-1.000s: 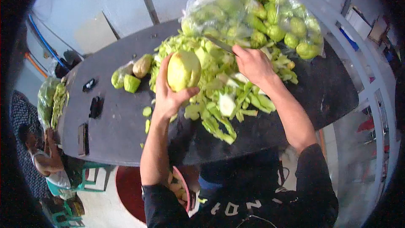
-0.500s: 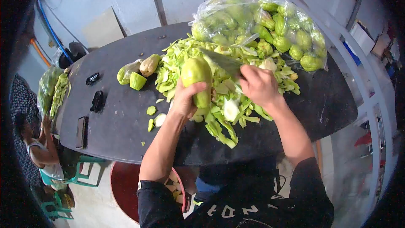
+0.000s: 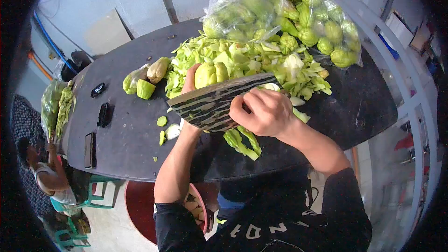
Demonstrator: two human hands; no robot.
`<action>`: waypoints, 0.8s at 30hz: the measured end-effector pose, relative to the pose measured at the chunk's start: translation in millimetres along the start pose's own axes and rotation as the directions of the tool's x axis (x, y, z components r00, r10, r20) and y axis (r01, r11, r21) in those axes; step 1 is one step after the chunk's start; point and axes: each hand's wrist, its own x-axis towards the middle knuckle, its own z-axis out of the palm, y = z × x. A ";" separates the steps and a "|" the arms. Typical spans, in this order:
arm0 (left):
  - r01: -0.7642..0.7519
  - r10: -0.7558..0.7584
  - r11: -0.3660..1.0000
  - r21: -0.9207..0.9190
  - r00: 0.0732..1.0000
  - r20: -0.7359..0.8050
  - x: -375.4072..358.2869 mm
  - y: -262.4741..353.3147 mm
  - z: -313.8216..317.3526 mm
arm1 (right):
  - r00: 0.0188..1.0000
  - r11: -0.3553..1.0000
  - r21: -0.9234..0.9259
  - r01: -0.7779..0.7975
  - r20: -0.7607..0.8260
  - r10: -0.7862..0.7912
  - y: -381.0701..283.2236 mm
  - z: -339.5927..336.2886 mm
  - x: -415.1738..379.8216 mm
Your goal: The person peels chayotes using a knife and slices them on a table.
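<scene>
My left hand (image 3: 189, 83) is closed around a green chayote (image 3: 211, 73), held upright over the table. In my right hand (image 3: 268, 114) is a broad-bladed cleaver (image 3: 205, 102), its dark striped face turned up. The blade crosses in front of the chayote and hides its lower part and most of my left hand. Behind and around both hands spreads a pile of pale green peelings (image 3: 238, 56). A few strips of peel (image 3: 242, 144) lie below the blade, nearer to me.
A clear plastic bag of chayotes (image 3: 305, 23) lies at the back. Left of the peelings are whole chayotes (image 3: 158, 69) and a cut piece (image 3: 145, 89). A phone (image 3: 90, 150) is near the table's left edge. A red tub (image 3: 140, 205) stands below; a person (image 3: 51, 177) sits far left.
The cleaver has swung toward me and to the left, from behind the chayote to in front of it. The chayote has shifted slightly up and left with my left hand.
</scene>
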 end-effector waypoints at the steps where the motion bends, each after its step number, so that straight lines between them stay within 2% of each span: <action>1: 0.002 -0.002 1.000 0.002 1.000 0.004 -0.4 0.2 0.4 | 1.000 1.000 -0.002 0.002 0.011 -0.002 -0.7 -0.6 -0.3; 3: 0.082 -0.083 0.995 -0.054 0.997 -0.003 0.1 4.9 0.8 | 1.000 1.000 -0.004 -0.001 0.021 0.001 5.6 5.2 -5.2; 5: 0.112 -0.113 0.987 -0.115 0.994 0.005 -2.3 15.3 -1.0 | 0.968 0.985 -0.049 -0.165 0.186 0.171 31.9 27.9 -26.3; 7: 0.128 -0.127 0.991 -0.046 0.992 0.023 0.7 23.9 -9.1 | 0.863 0.900 -0.084 -0.428 0.257 0.435 73.8 39.0 -41.5; 8: 0.129 -0.129 0.985 -0.117 0.992 0.010 1.5 21.6 -8.5 | 0.873 0.904 -0.104 -0.414 0.235 0.427 86.7 35.0 -43.0; 10: 0.157 -0.152 0.970 -0.186 0.987 0.043 3.7 24.4 -9.6 | 0.760 0.806 -0.154 -0.572 0.271 0.591 94.0 26.8 -46.8; 12: 0.192 -0.183 0.951 -0.244 0.981 0.060 3.2 20.6 -9.8 | 0.776 0.807 -0.122 -0.578 0.223 0.589 92.6 24.4 -48.6; 13: 0.352 -0.309 0.846 -0.400 0.936 0.170 2.8 15.7 -11.1 | 0.783 0.799 -0.083 -0.595 0.164 0.600 88.8 23.6 -47.3; 14: 0.499 -0.403 0.693 -0.520 0.866 0.296 1.7 10.8 -12.9 | 0.768 0.787 -0.061 -0.614 0.185 0.613 85.7 21.5 -44.8; 15: 0.500 -0.406 0.696 -0.515 0.866 0.291 -0.4 4.1 -14.7 | 0.768 0.787 -0.052 -0.615 0.185 0.613 82.0 20.1 -42.7; 17: 0.587 -0.284 0.430 -0.686 0.809 0.514 -2.6 -6.7 -17.9 | 0.834 0.835 0.045 -0.548 0.109 0.541 75.4 18.0 -39.7; 18: 0.547 -0.212 0.336 -0.767 0.837 0.504 -4.3 -0.5 -14.0 | 0.862 0.863 0.043 -0.504 0.089 0.499 72.5 18.0 -38.4; 19: 0.542 -0.210 0.342 -0.768 0.840 0.500 -3.4 -0.2 -15.4 | 0.865 0.865 0.046 -0.500 0.084 0.496 68.8 16.7 -36.4; 21: 0.558 0.006 0.049 -0.828 0.829 0.559 -4.2 -3.2 -17.1 | 0.915 0.907 0.120 -0.403 0.020 0.403 57.3 12.2 -30.8; 23: 0.559 0.033 0.053 -0.827 0.827 0.561 -4.5 -11.1 -22.7 | 0.930 0.921 0.147 -0.361 -0.018 0.367 47.2 12.2 -26.4; 24: 0.589 0.109 -0.033 -0.808 0.805 0.583 -5.5 -12.5 -25.4 | 0.949 0.937 0.174 -0.303 -0.034 0.313 43.9 12.6 -25.4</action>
